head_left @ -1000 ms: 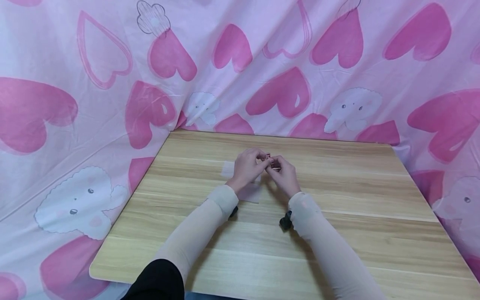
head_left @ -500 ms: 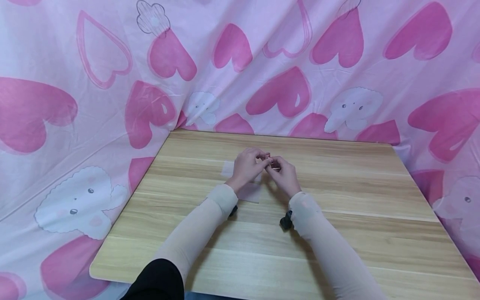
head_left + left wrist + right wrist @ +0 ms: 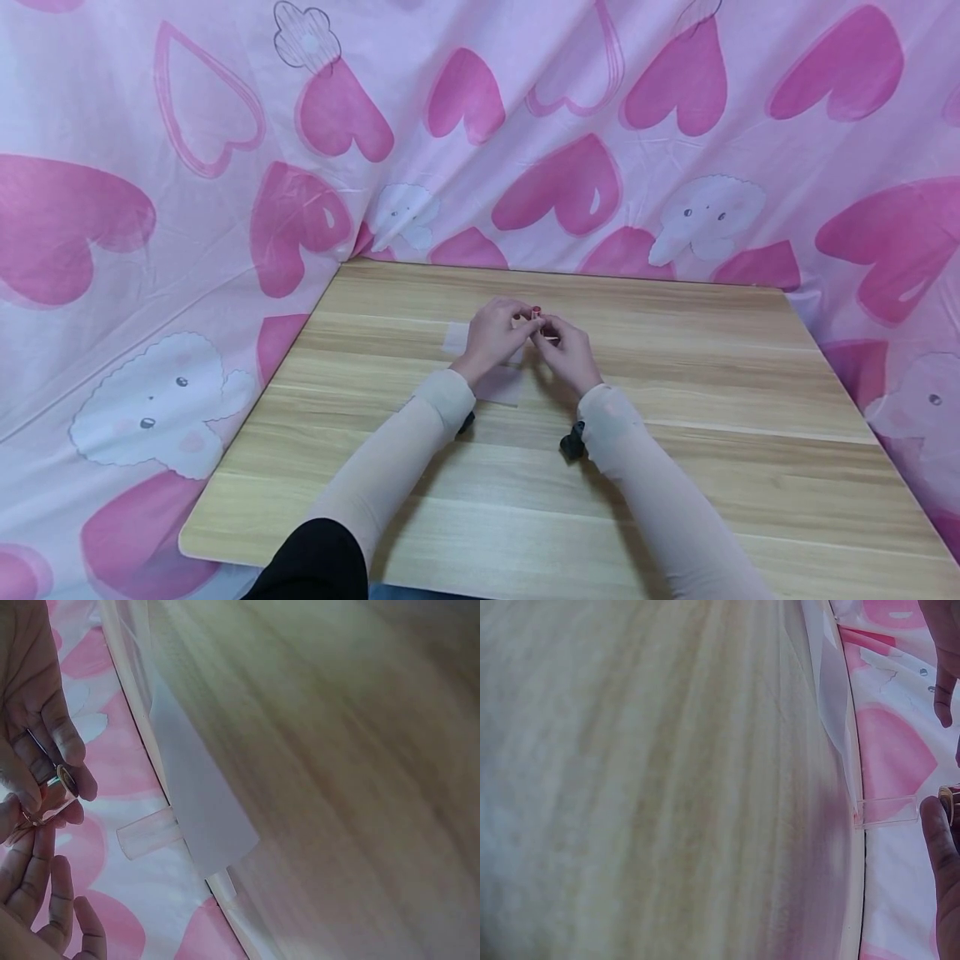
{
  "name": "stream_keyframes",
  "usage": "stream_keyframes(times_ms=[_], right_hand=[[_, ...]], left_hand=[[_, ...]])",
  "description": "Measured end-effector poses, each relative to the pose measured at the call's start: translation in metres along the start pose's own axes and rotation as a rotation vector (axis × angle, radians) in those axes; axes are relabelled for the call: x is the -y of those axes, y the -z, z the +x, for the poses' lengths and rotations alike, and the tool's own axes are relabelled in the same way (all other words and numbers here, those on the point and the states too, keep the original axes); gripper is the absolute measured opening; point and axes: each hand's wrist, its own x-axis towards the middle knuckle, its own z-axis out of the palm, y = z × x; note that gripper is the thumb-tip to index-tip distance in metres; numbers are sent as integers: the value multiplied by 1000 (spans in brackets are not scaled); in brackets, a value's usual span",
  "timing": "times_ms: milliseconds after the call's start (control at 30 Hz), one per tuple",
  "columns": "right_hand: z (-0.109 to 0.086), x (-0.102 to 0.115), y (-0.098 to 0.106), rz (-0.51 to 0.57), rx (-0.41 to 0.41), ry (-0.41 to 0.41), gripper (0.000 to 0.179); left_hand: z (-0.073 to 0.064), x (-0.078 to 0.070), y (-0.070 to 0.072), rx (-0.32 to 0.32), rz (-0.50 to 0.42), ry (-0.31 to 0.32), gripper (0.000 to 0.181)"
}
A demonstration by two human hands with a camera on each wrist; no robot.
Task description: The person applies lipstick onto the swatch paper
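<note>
Both hands meet above the table around a small shiny rose-gold lipstick tube (image 3: 536, 313), whose top looks red in the head view. My left hand (image 3: 493, 335) pinches it between thumb and fingers. From the other side, my right hand (image 3: 567, 350) also grips it with bent fingers. The left wrist view shows the tube's metallic body (image 3: 56, 793) and round gold end between the two hands. Fingers hide much of it. At the edge of the right wrist view, a gold rim (image 3: 949, 802) shows beside the right thumb.
White paper sheets (image 3: 498, 385) lie on the wooden table (image 3: 712, 433) under and beside the left hand. A clear plastic piece (image 3: 148, 834) stands near the paper in both wrist views. A pink heart-patterned cloth (image 3: 555, 183) hangs behind the table and along its sides.
The hands stay in nearly the same place. The tube's top now looks redder, and a pale bar seen earlier by the right fingers no longer shows.
</note>
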Motion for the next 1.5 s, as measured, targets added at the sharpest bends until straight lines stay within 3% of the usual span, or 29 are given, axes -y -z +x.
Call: stream_keyframes(times_ms=[767, 1167, 1500], right_hand=[[0, 1, -1, 18, 68, -52, 34], [-1, 1, -2, 21, 84, -53, 36], [-1, -1, -3, 55, 96, -97, 35]], left_hand=[[-1, -1, 3, 25, -12, -5, 26], [-2, 3, 4, 55, -82, 1, 23], [-2, 5, 8, 97, -76, 25, 27]])
